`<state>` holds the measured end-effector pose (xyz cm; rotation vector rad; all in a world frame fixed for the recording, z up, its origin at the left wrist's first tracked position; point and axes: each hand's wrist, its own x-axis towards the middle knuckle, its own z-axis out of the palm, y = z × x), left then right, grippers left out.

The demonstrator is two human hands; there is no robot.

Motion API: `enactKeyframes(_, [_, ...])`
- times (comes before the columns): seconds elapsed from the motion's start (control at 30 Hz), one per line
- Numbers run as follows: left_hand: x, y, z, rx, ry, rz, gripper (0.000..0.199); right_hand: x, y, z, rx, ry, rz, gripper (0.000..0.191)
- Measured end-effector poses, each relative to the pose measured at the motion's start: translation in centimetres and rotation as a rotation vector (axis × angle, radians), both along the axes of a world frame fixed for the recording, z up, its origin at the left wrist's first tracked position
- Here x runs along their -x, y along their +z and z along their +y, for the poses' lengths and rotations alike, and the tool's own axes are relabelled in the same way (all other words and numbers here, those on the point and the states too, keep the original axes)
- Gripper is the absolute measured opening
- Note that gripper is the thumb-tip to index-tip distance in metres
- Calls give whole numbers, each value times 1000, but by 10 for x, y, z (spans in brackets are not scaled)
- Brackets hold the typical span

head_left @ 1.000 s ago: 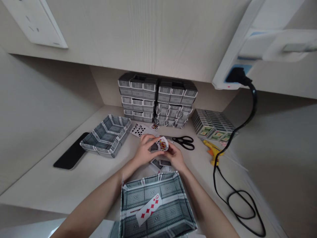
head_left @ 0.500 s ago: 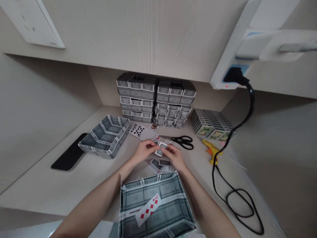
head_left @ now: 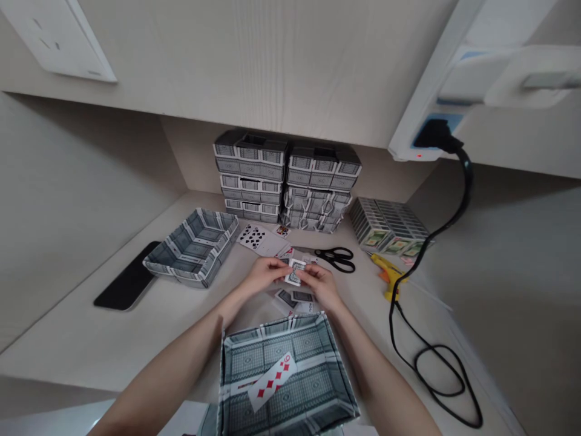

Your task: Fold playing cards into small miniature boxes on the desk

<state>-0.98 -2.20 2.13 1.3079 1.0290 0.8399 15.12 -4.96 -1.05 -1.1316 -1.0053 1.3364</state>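
Note:
A small playing card piece (head_left: 295, 273) with a patterned back is pinched between my two hands above the table. My left hand (head_left: 266, 272) grips its left edge, and my right hand (head_left: 319, 283) has hold of its right side. Just below them lie several card pieces (head_left: 302, 297). Nearer to me, between my forearms, stands an open box made of playing cards (head_left: 313, 369). Inside it rests a cut strip of a diamond card (head_left: 272, 383). Black-handled scissors (head_left: 336, 259) lie right beyond my right hand, their blades partly over loose cards.
A second card tray (head_left: 193, 275) stands at left, beside a black phone (head_left: 127, 280). Stacked card boxes (head_left: 252, 160) fill the back. Card packs (head_left: 385, 224) sit back right, near a yellow glue gun (head_left: 387, 272). A black cable (head_left: 456, 212) hangs down and loops at right.
The card piece between my fingers has turned slightly and its patterned back shows more fully. Both hands stay in nearly the same place; the view has shifted a little.

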Motion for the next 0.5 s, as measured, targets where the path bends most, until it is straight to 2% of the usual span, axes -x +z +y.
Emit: enactKeyframes(0.5, [3, -1, 2, 37, -65, -10, 30, 1, 5, -2, 15, -19, 1, 31])
